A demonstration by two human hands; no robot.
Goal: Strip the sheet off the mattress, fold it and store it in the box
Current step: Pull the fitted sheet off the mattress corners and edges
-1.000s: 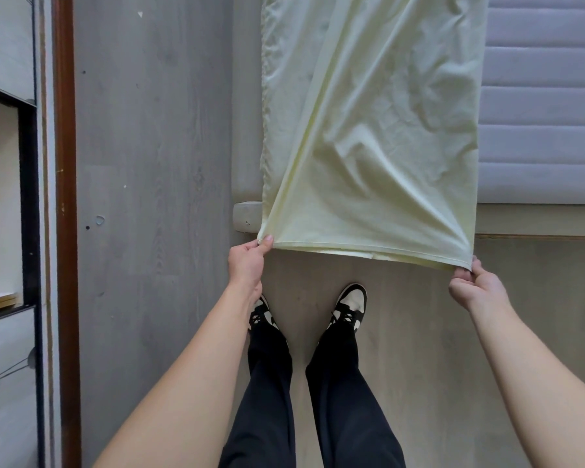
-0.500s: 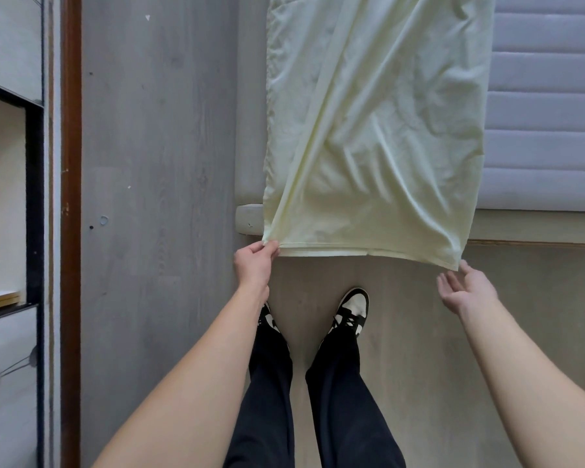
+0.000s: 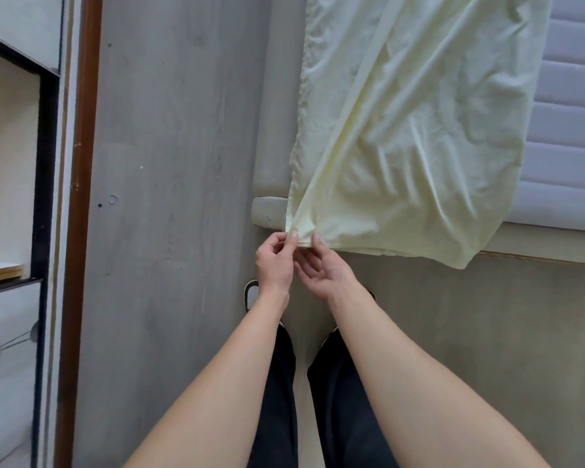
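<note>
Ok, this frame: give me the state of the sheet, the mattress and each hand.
Sheet: folded lengthwise, wrinkled, hem hanging over the mattress end.
Mattress: stripped bare at right.
Left hand: pinching the sheet's near-left corner.
Right hand: fingers on the hem beside the left, grip unclear.

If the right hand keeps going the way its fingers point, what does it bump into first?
The right hand points up at the sheet; its fingertips already reach the hem, so it meets the sheet first. The bed edge probably lies behind; depth is unclear.

The sheet (image 3: 416, 136) was matt, creased pale-yellow cloth, the mattress (image 3: 574, 130) right of it smooth quilted grey fabric, the floor (image 3: 183, 163) left of it matt grey wood-grain.
</note>
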